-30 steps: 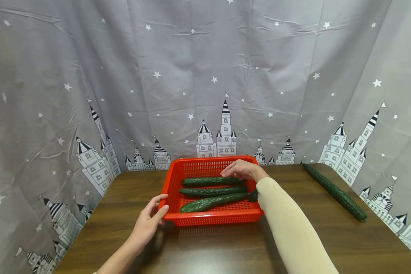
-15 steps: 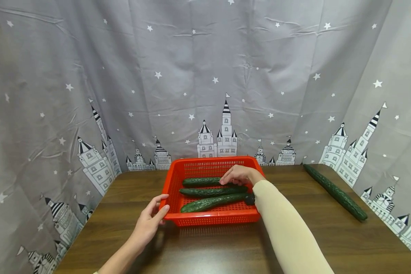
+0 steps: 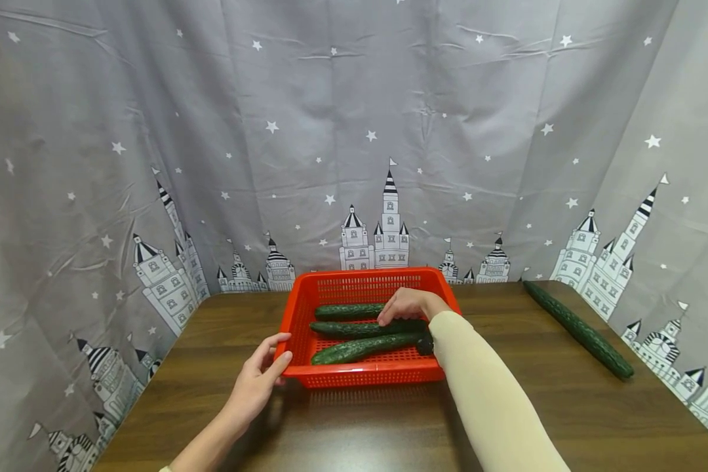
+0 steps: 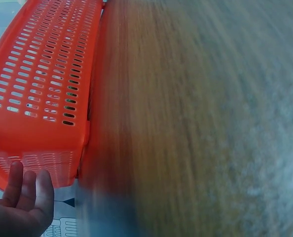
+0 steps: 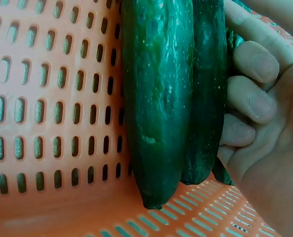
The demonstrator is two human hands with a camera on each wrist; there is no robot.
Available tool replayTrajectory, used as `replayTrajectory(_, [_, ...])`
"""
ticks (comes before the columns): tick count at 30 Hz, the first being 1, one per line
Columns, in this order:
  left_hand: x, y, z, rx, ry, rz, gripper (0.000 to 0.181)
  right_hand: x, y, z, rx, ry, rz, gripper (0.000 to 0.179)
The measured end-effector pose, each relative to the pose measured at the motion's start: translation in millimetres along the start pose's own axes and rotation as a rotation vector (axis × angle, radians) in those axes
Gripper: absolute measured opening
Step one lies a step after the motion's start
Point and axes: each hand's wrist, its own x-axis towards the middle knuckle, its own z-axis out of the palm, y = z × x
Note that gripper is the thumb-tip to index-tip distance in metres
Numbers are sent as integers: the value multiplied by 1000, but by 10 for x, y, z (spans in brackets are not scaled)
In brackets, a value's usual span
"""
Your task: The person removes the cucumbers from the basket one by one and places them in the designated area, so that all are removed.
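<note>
Three dark green cucumbers lie side by side in a red plastic basket (image 3: pixel 377 377): a near one (image 3: pixel 354 349), a middle one (image 3: pixel 348 330) and a far one (image 3: pixel 342 312). My left hand (image 3: pixel 259 373) holds the basket at its left front corner, thumb over the rim; in the left wrist view its fingers (image 4: pixel 44 192) touch the outer end wall. Reaching into the basket, my right hand (image 3: pixel 410 303) lies over the far cucumber's right part and hides it. In the right wrist view its curled fingers (image 5: pixel 257 103) lie against the middle cucumber (image 5: pixel 205 98); whether they grip one is unclear.
Another cucumber (image 3: pixel 578 328) lies slantwise on the right of the brown wooden table (image 3: pixel 224 341). Behind and beside the table hangs a grey curtain (image 3: pixel 330 98) with printed stars and castles. A dark round object (image 3: pixel 426 344) sits at my right wrist.
My right hand has shifted slightly down and toward me, from over the far cucumber to the middle one's edge. My left hand and the cucumbers stay practically in place.
</note>
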Motion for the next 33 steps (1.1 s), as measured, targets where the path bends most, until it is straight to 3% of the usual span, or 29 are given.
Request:
replayTrajectory(9, [-8, 42, -2, -3, 1, 23, 39, 1, -65, 49, -53, 16, 16, 24])
replayTrajectory(16, [-5, 18, -21, 9, 6, -17, 40, 0, -30, 104, -1, 12, 26, 22])
replayTrajectory(33, [6, -5, 6, 5, 10, 7, 38, -16, 92, 121, 56, 16, 76, 32])
